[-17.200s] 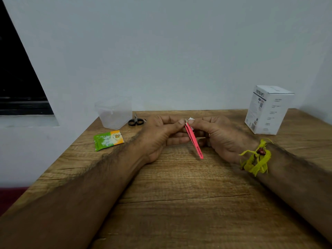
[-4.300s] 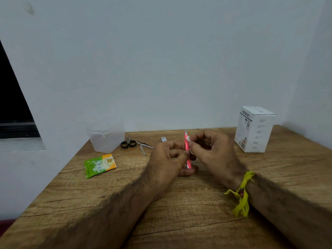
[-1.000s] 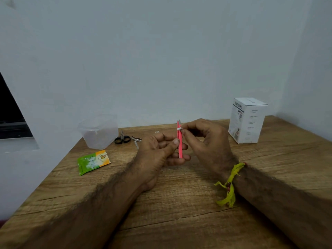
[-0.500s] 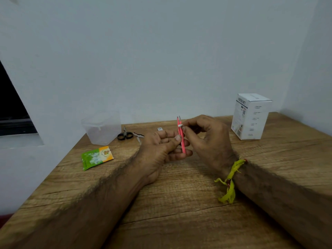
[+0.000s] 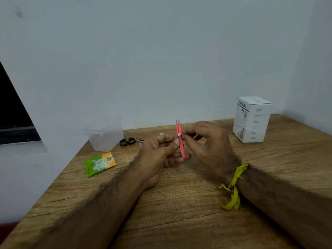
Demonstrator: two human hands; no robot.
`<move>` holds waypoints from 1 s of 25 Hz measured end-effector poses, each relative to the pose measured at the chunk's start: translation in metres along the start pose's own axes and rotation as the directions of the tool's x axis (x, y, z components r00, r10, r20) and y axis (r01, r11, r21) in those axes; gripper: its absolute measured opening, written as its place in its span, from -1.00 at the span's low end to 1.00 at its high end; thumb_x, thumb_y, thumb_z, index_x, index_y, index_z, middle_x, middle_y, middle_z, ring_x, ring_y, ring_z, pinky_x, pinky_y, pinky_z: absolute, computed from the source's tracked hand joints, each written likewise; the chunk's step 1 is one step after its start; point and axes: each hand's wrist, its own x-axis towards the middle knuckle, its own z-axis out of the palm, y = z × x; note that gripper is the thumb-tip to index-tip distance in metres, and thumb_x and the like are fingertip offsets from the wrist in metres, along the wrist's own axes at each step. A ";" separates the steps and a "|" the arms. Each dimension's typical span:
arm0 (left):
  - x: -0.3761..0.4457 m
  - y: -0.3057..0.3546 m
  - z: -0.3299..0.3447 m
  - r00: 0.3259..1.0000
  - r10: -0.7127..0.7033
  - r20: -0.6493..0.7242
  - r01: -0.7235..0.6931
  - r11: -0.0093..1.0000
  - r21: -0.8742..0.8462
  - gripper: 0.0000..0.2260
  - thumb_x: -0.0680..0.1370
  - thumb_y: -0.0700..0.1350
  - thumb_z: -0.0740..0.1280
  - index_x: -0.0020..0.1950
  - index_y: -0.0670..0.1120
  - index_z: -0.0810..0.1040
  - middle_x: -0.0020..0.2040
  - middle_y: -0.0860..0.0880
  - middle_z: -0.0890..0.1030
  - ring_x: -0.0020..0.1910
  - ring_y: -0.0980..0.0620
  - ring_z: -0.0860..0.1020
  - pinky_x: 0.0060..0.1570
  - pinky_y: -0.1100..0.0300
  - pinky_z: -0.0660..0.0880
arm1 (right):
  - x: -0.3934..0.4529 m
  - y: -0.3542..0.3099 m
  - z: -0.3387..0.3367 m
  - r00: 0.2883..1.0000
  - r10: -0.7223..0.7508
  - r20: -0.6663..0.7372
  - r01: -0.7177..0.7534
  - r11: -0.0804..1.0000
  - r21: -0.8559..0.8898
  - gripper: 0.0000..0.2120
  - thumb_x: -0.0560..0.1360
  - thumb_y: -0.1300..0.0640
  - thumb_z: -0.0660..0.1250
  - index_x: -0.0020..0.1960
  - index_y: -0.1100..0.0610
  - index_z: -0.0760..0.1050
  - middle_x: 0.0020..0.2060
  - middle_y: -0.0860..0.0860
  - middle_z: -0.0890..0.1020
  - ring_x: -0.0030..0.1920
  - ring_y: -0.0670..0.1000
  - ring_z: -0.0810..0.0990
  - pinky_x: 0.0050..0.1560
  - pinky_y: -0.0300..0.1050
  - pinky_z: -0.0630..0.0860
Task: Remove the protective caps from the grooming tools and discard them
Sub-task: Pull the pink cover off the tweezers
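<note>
Lower end of pink tweezers (image 5: pixel 180 139) hidden behind left hand (image 5: pixel 158 155) fingers. Small white piece (image 5: pixel 179 134) at the pinch of right hand (image 5: pixel 208 146): too small to tell if cap or wrapper. Metal tool (image 5: pixel 139 140) beside scissors (image 5: pixel 127 141) partly covered by the left hand. Print on white box (image 5: pixel 251 119) unreadable. Both forearms cut off by the bottom edge.

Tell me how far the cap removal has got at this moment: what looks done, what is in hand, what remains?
Done: hard to confirm; the scissors and a metal tool lie on the table, too small to check for caps. In hand: the left hand holds the pink tweezers upright, tips bare, while the right hand pinches a small white cap partway down them. Left: pulling it free and discarding it.
</note>
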 end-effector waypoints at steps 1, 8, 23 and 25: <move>0.000 0.000 0.000 1.000 0.000 -0.009 0.000 1.000 -0.002 -0.82 0.53 -0.27 0.38 0.11 -0.29 0.61 -0.10 -0.25 0.71 -0.28 -0.12 0.71 -0.41 0.24 0.61 | 0.000 0.000 0.000 1.000 -0.006 0.014 0.006 1.000 -0.003 -0.90 0.45 0.26 0.47 -0.06 0.14 0.71 -0.26 -0.05 0.66 -0.19 -0.08 0.61 -0.19 -0.08 0.55; 0.001 0.002 -0.004 1.000 -0.015 -0.022 0.013 0.998 -0.053 -0.80 0.50 -0.27 0.39 0.10 -0.28 0.62 -0.08 -0.23 0.71 -0.25 -0.09 0.72 -0.37 0.24 0.63 | -0.001 -0.002 0.000 0.999 -0.023 0.026 0.023 1.000 -0.006 -0.86 0.43 0.28 0.49 -0.06 0.09 0.71 -0.27 -0.07 0.65 -0.20 -0.10 0.59 -0.20 -0.07 0.53; 0.004 0.004 -0.008 0.998 0.006 -0.066 -0.017 0.986 -0.165 -0.87 0.55 -0.32 0.35 0.08 -0.31 0.58 -0.16 -0.21 0.70 -0.24 -0.02 0.71 -0.23 0.18 0.67 | 0.000 0.001 -0.007 0.977 -0.122 0.172 0.141 0.985 -0.102 -0.88 0.46 0.27 0.47 -0.04 0.10 0.69 -0.25 -0.06 0.60 -0.20 -0.09 0.52 -0.12 -0.19 0.43; 0.004 0.005 -0.009 0.997 0.009 -0.073 -0.021 0.986 -0.163 -0.85 0.56 -0.33 0.34 0.09 -0.36 0.58 -0.10 -0.22 0.70 -0.18 -0.04 0.71 -0.21 0.19 0.67 | 0.000 0.001 -0.006 0.980 -0.102 0.172 0.120 0.988 -0.101 -0.89 0.46 0.26 0.47 -0.05 0.10 0.69 -0.24 -0.03 0.62 -0.19 -0.05 0.55 -0.14 -0.13 0.48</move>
